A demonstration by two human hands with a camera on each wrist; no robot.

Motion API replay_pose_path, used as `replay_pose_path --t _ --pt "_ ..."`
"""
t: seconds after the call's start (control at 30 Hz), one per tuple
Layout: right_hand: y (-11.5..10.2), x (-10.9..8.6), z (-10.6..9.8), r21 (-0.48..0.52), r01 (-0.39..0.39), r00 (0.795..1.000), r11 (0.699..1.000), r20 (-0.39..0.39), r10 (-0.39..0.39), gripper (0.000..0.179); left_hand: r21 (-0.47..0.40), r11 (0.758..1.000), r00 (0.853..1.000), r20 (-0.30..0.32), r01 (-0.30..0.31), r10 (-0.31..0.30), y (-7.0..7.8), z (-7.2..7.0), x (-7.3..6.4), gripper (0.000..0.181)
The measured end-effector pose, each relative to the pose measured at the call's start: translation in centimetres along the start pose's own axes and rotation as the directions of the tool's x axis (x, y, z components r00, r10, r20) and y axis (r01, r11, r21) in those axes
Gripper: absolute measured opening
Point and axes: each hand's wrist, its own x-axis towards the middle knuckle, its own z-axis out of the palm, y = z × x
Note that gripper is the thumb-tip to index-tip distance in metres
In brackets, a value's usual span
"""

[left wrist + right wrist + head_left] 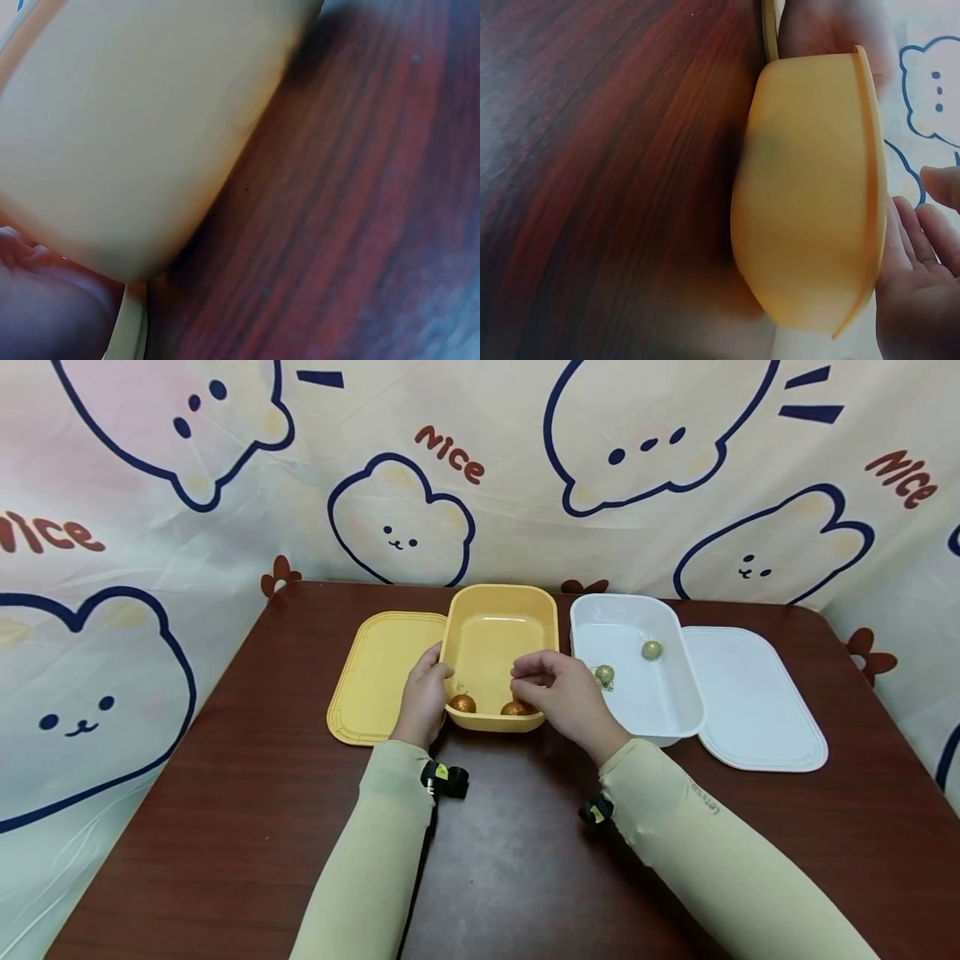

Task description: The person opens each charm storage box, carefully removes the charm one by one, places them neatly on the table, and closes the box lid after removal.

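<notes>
A yellow plastic box [498, 618] stands in the middle of the table, gripped at its left side by my left hand [422, 693], thumb over the rim. Inside, by the near wall, lie a copper-coloured glittery bauble [462, 703] on the left and another copper bauble [514, 708] on the right. Over the box's near right corner is my right hand [564, 695], just above the second bauble. In the right wrist view its thumb and fingers [922, 232] are apart, with nothing seen between them. The left wrist view shows mostly the box's outer wall [142, 135].
To the right is a white box [637, 693] with a gold-green bauble [652, 650] and another near its left wall [604, 674]. A yellow lid [375, 677] lies left of the yellow box, a white lid [757, 702] at the far right. A printed cloth [510, 510] hangs behind the table.
</notes>
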Motion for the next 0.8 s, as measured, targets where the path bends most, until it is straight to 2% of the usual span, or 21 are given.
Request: replay_pose_path --t 0.27,0.53,0.8 --pt "-1.0 1.1 1.7 -0.040 -0.025 0.999 0.999 0.042 0.027 0.025 -0.014 1.000 1.000 -0.021 -0.003 0.003 0.0 0.2 0.0 0.057" --pt "-1.2 2.1 2.7 -0.152 -0.045 0.995 0.987 0.077 0.058 0.025 -0.015 1.000 1.000 -0.016 0.004 -0.004 0.1 0.3 0.0 0.057" --pt "-1.4 3.1 3.5 -0.265 -0.042 0.979 0.963 0.184 0.093 0.033 -0.007 1.000 1.000 -0.025 0.006 -0.006 0.2 0.3 -0.1 0.056"
